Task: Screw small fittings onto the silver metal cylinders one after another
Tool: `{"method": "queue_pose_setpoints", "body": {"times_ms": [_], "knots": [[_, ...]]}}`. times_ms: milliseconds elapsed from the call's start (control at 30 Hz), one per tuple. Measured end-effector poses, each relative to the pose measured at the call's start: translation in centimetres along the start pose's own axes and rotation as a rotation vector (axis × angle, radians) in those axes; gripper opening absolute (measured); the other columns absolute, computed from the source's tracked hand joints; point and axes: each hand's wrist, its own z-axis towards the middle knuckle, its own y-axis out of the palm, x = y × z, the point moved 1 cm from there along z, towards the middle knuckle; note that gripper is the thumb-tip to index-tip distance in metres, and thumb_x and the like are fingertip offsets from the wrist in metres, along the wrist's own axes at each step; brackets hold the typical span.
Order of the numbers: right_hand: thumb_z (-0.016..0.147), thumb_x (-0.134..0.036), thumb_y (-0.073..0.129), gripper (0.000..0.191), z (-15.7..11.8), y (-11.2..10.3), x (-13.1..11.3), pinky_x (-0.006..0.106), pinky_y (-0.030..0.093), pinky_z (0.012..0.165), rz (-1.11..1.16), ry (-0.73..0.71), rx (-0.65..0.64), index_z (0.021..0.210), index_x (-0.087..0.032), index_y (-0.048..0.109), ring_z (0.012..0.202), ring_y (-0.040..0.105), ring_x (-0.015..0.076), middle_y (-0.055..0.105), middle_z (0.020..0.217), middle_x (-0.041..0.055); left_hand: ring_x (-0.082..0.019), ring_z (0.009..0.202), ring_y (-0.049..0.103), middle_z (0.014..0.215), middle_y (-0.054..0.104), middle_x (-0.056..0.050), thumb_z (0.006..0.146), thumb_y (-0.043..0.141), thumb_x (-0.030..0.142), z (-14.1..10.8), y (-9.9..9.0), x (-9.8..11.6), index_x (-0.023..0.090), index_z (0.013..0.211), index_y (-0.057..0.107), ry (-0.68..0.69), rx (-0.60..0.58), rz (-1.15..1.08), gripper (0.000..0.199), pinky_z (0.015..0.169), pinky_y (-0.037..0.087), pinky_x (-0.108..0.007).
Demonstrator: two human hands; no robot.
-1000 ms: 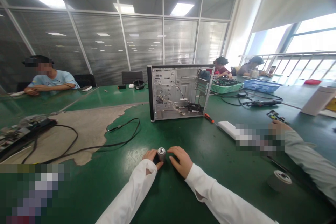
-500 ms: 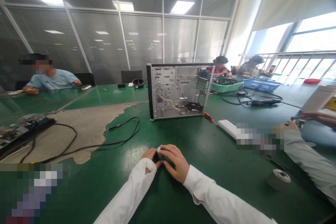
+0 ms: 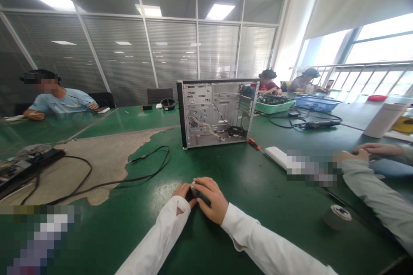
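A small round object with a silvery top (image 3: 193, 187) stands on the green table (image 3: 145, 232), between my two hands. My left hand (image 3: 183, 191) is curled round its left side, with the fingers partly hidden. From the right, my right hand (image 3: 213, 200) closes on the same object, its fingers bent over the top and the thumb low at the side. Much of the object is covered by my fingers. Beyond my hands stands an open computer case (image 3: 216, 114) with wires and a black fan inside.
An orange screwdriver (image 3: 254, 144) and a white strip (image 3: 275, 157) lie right of the case. A grey cylinder (image 3: 337, 217) stands at the lower right, near a co-worker's sleeve (image 3: 371, 189). A black cable (image 3: 129, 179) crosses the left side.
The whole view has shifted slightly. My hands keep nearly the same grip on the small round object. At the right, the co-worker's hands have come closer together.
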Motion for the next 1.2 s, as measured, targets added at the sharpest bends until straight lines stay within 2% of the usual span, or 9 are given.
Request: {"method": "queue_pose_setpoints", "body": {"times_ms": [200, 367, 500, 567, 667, 767, 967, 1100, 1200], "knots": [[0.068, -0.015, 0.044, 0.046, 0.2, -0.3, -0.4, 0.037, 0.035, 0.086, 0.015, 0.004, 0.022, 0.113, -0.024, 0.043, 0.105, 0.039, 0.0184, 0.045, 0.114, 0.0053, -0.024, 0.091, 0.051, 0.096, 0.057, -0.009, 0.065, 0.054, 0.037, 0.0, 0.1, -0.2, 0.016, 0.098, 0.051, -0.026, -0.038, -0.003, 0.04, 0.078, 0.041, -0.038], [0.068, -0.015, 0.043, 0.046, 0.2, -0.8, -0.6, 0.036, 0.034, 0.087, 0.015, -0.002, 0.042, 0.114, -0.023, 0.042, 0.106, 0.038, 0.0179, 0.045, 0.115, 0.0054, -0.023, 0.09, 0.051, 0.094, 0.057, -0.007, 0.065, 0.055, 0.035, 0.1, -0.1, 0.1, 0.017, 0.097, 0.052, -0.032, -0.02, -0.016, 0.037, 0.08, 0.04, -0.037], [0.069, -0.014, 0.042, 0.045, -0.5, -1.0, 0.5, 0.034, 0.034, 0.088, -0.008, 0.091, 0.072, 0.114, -0.021, 0.043, 0.107, 0.038, 0.0167, 0.044, 0.116, 0.0064, -0.023, 0.085, 0.052, 0.09, 0.058, -0.007, 0.06, 0.059, 0.031, 0.3, 0.2, 0.0, 0.015, 0.094, 0.053, -0.063, -0.037, 0.029, 0.038, 0.075, 0.042, -0.035], [0.069, -0.016, 0.043, 0.042, -1.1, -1.0, 1.2, 0.034, 0.035, 0.086, -0.052, 0.139, 0.015, 0.111, -0.021, 0.046, 0.105, 0.039, 0.017, 0.046, 0.113, 0.0069, -0.023, 0.086, 0.052, 0.09, 0.058, -0.007, 0.058, 0.061, 0.03, 0.4, 0.3, -0.2, 0.015, 0.093, 0.054, -0.074, -0.031, 0.052, 0.038, 0.076, 0.042, -0.034], [0.071, -0.022, 0.045, 0.034, -1.9, -1.1, 2.0, 0.037, 0.034, 0.084, -0.151, 0.164, -0.161, 0.105, -0.023, 0.051, 0.101, 0.042, 0.0182, 0.051, 0.107, 0.0052, -0.023, 0.086, 0.052, 0.091, 0.058, -0.007, 0.059, 0.061, 0.029, 0.4, 0.4, -0.3, 0.015, 0.094, 0.053, -0.075, -0.03, 0.067, 0.039, 0.076, 0.041, -0.033], [0.074, -0.027, 0.043, 0.034, -2.4, -1.4, 2.2, 0.038, 0.031, 0.085, -0.207, 0.159, -0.262, 0.108, -0.024, 0.049, 0.102, 0.042, 0.0187, 0.051, 0.109, 0.0037, -0.023, 0.086, 0.052, 0.091, 0.058, -0.007, 0.06, 0.06, 0.029, 0.3, 0.4, -0.3, 0.014, 0.094, 0.053, -0.079, -0.041, 0.056, 0.038, 0.075, 0.041, -0.034], [0.074, -0.031, 0.043, 0.039, -2.5, -1.9, 3.0, 0.037, 0.031, 0.086, -0.161, 0.119, -0.32, 0.113, -0.029, 0.044, 0.104, 0.041, 0.0181, 0.049, 0.113, 0.0021, -0.022, 0.09, 0.05, 0.096, 0.057, -0.006, 0.06, 0.06, 0.028, 0.2, 0.4, -0.3, 0.017, 0.096, 0.052, -0.106, -0.031, 0.026, 0.039, 0.078, 0.04, -0.033], [0.07, -0.028, 0.047, 0.048, -2.6, -1.6, 4.5, 0.034, 0.035, 0.082, -0.109, 0.192, -0.257, 0.117, -0.023, 0.039, 0.101, 0.042, 0.0184, 0.05, 0.111, 0.0057, -0.022, 0.089, 0.051, 0.093, 0.057, -0.006, 0.059, 0.061, 0.029, 0.3, 0.2, -0.1, 0.017, 0.094, 0.053, -0.101, -0.038, 0.017, 0.038, 0.078, 0.04, -0.033], [0.068, -0.025, 0.048, 0.045, -2.5, -1.5, 5.7, 0.034, 0.036, 0.081, -0.108, 0.229, -0.21, 0.113, -0.019, 0.043, 0.101, 0.043, 0.0186, 0.051, 0.108, 0.0075, -0.022, 0.09, 0.051, 0.093, 0.058, -0.005, 0.058, 0.061, 0.028, 0.4, 0.1, 0.1, 0.019, 0.092, 0.054, -0.113, -0.039, 0.01, 0.036, 0.078, 0.04, -0.034]]}}
